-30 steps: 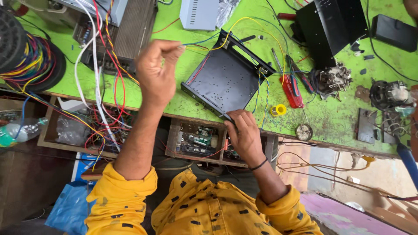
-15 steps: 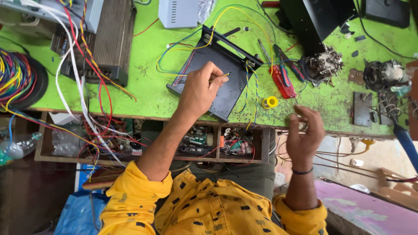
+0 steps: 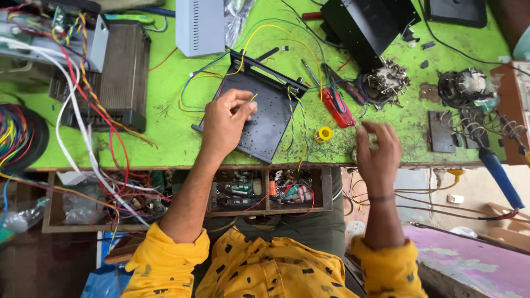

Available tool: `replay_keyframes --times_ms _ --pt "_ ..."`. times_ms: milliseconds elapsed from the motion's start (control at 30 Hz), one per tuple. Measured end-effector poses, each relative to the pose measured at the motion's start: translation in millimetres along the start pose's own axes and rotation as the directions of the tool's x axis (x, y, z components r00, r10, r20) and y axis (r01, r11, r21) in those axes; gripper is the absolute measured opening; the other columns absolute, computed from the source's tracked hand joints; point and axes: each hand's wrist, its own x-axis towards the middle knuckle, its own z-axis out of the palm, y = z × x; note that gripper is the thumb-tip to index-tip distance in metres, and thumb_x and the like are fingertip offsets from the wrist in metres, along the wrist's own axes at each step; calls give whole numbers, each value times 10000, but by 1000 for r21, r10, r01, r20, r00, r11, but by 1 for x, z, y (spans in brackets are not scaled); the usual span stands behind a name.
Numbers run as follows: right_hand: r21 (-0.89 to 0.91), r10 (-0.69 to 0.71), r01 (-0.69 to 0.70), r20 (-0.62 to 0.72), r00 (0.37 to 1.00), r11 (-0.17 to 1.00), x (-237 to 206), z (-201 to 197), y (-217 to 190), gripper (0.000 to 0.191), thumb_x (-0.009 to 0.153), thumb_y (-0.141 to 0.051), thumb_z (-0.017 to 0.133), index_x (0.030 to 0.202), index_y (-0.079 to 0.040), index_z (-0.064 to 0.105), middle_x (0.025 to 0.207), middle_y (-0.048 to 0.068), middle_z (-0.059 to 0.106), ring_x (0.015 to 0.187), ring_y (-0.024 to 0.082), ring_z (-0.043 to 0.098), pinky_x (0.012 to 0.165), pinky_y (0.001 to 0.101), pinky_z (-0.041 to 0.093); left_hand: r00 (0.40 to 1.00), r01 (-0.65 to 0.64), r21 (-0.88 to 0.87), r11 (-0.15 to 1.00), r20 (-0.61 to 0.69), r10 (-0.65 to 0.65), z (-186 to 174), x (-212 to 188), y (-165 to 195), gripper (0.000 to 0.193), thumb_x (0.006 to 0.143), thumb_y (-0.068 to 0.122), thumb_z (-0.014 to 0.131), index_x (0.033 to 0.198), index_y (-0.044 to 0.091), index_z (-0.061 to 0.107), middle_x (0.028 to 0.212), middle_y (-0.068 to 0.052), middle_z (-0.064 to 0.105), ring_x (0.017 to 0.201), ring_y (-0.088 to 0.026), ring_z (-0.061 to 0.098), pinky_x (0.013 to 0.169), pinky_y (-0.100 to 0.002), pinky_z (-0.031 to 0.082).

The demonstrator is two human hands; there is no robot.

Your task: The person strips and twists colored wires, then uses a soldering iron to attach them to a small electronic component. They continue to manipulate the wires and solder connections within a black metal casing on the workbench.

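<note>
The left hand is resting over a flat black metal chassis plate that is lying on the green worktop. Its fingers are pinched together on the end of a thin yellow wire. The plate is dotted with tiny holes and has a raised black rail along its far edge. Blue, yellow and green wires are looping over and around it.

The right hand is hovering at the near edge of the worktop, to the right of the plate. Its fingers are spread and loose, and it is holding nothing. It looks a bit blurry.

Between the two hands, a small yellow ring-shaped roll is sitting on the worktop. Just beyond it, a red-handled screwdriver is lying on a slant. Farther right, a round part with many metal pins is sitting, with another round dark part beside it. A blue-handled tool is sticking out past the near edge on the right.

On the left, a ribbed dark metal box is lying flat, with red, white and yellow wires trailing over it. A pale grey box is standing at the far side. Below the worktop edge, a wooden tray is holding little electronic bits. The person is wearing yellow sleeves with dark spots.
</note>
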Motion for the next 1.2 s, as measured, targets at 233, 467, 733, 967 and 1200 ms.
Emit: replay_keyframes --times_ms 233,467,733,967,1200 --pt "-303 -175 283 338 925 910 89 49 4 358 938 -354 719 1007 -3 714 1022 204 689 974 413 628 842 495 497 995 19 -67 998 -93 -25 2 5 0 133 972 126 698 957 0 660 770 -32 735 620 -68 633 569 -244 514" --pt "-363 -168 283 317 934 888 105 43 15 172 947 -144 580 1033 -24 669 1045 231 656 1000 404 635 844 540 471 983 -32 -146 989 -183 4 4 6 -15 155 984 159 684 941 14 651 710 -3 665 608 -38 589 538 -224 462" --pt "-364 -87 276 459 884 890 83 34 4 196 1051 -159 496 1169 -35 591 1072 189 657 1015 367 640 902 545 451 984 -57 -125 991 -175 35 5 8 -4 143 981 154 681 938 19 662 721 -16 686 619 -42 595 549 -220 469" --pt "-139 -355 410 304 884 901 76 19 -70 632 943 -305 715 1439 -8 459 1316 226 566 1218 391 531 994 537 424 829 -464 204 862 -242 504 -18 19 32 88 946 103 756 1015 48 749 1011 -79 721 912 -150 648 837 -313 514" --pt "798 -465 -95 438 769 595 115 110 -143 373 1142 -254 563 1362 46 540 1305 192 588 1148 290 542 1008 386 452 874 -486 -421 766 -205 441 -45 50 178 148 1019 190 718 1037 48 756 1038 -48 744 998 -132 665 953 -317 528"
